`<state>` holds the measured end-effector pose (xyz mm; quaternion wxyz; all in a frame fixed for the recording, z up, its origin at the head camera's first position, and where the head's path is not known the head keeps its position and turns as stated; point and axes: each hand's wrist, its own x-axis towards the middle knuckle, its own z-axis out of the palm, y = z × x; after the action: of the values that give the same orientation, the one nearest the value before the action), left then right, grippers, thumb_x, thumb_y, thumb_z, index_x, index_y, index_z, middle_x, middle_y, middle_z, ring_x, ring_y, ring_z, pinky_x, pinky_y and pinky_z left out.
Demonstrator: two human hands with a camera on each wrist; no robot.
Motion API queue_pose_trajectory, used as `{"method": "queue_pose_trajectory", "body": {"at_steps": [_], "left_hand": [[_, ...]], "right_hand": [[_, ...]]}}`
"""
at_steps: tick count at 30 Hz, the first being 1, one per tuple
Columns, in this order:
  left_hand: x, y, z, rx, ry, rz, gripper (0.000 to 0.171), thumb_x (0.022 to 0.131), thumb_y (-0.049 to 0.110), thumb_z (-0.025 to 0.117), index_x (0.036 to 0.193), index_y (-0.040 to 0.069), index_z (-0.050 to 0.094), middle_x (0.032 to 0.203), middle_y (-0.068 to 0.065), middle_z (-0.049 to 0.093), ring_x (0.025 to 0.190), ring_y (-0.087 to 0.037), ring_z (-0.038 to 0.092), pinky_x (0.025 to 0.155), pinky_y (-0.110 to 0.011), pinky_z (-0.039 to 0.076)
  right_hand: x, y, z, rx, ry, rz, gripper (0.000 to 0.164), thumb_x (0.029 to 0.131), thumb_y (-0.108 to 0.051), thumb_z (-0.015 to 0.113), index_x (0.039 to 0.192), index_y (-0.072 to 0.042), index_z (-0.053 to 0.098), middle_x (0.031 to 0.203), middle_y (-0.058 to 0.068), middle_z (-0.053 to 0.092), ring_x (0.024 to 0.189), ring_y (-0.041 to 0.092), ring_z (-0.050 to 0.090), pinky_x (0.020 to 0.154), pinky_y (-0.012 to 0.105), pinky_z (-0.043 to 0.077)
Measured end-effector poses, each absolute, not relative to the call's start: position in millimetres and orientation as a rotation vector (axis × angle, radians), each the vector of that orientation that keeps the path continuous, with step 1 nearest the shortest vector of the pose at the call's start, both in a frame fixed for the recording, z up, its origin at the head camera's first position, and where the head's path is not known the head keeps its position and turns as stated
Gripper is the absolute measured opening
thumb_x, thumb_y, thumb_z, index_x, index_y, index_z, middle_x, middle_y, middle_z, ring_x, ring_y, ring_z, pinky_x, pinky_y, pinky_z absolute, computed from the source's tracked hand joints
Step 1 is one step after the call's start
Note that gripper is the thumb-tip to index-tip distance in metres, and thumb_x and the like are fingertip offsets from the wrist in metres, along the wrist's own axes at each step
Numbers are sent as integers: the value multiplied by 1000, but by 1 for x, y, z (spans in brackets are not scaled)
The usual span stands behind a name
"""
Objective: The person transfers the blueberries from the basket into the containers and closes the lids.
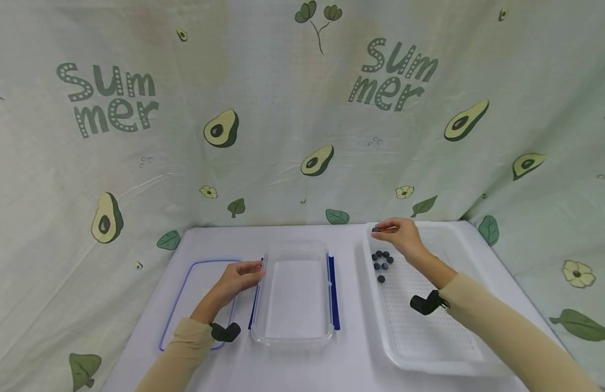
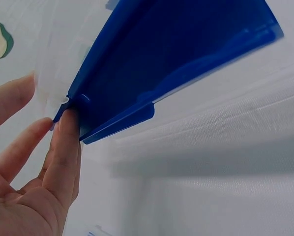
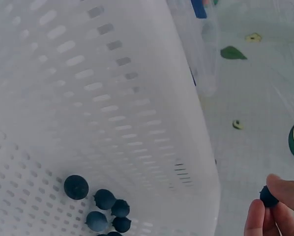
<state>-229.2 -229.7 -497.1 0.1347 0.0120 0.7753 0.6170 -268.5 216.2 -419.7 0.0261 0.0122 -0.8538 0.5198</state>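
My right hand [image 1: 399, 235] pinches one blueberry [image 3: 269, 196] between thumb and fingers, above the far left corner of a white perforated basket [image 1: 444, 356]. Inside the basket several blueberries [image 1: 381, 279] lie along its left side. Left of it stands a clear plastic container [image 1: 294, 342] without its lid, its dark blue side clips [image 1: 334, 294] hanging down. My left hand [image 1: 239, 280] holds the container's left side near the far end. In the left wrist view, its fingertips [image 2: 68, 123] rest against a blue clip [image 2: 176, 49], with the thumb across the clear wall.
A clear lid with a blue-edged rim [image 1: 184, 288] lies flat left of the container, partly under my left forearm. Behind the white table [image 1: 353, 348] hangs a printed cloth [image 1: 273, 81] with avocados and lettering; it also runs along both sides.
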Motion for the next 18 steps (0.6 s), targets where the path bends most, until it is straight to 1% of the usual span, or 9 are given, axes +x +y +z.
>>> {"method": "queue_pose_trajectory", "body": {"at_steps": [3,5,10,12,18], "left_hand": [[-229,-230,-497,36,2244,1788,54,91,20,75,135,-5,57,125,-18,63,105,-19,66,91,-29,56],[-229,-231,-497,43,2241,1791,54,91,20,75,135,-6,57,123,-17,65,105,-19,66,91,-29,56],[-229,-230,-495,38,2237,1805,52,91,17,75,135,-6,57,119,-16,66,102,-17,66,90,-28,57],[-229,-230,-496,28,2235,1808,52,91,17,75,135,-6,57,119,-16,66,101,-17,66,89,-28,57],[-230,-231,-497,35,2222,1808,54,92,17,75,136,-6,56,122,-17,66,104,-17,66,91,-29,56]], "right_hand": [[-272,208,-417,54,-2633,1640,35,85,-15,81,112,5,70,111,19,69,88,13,66,80,27,54],[-274,202,-415,71,-2623,1666,35,85,-15,82,111,5,70,111,19,69,88,14,66,82,30,54],[-277,184,-412,102,-2615,1689,33,83,-13,83,109,4,71,111,19,68,91,21,68,87,42,56],[-278,177,-412,108,-2615,1695,31,83,-12,83,107,4,71,111,18,67,92,23,68,88,44,56],[-282,155,-408,132,-2619,1705,29,82,-10,83,105,4,71,107,17,67,92,25,67,87,44,55]]}}
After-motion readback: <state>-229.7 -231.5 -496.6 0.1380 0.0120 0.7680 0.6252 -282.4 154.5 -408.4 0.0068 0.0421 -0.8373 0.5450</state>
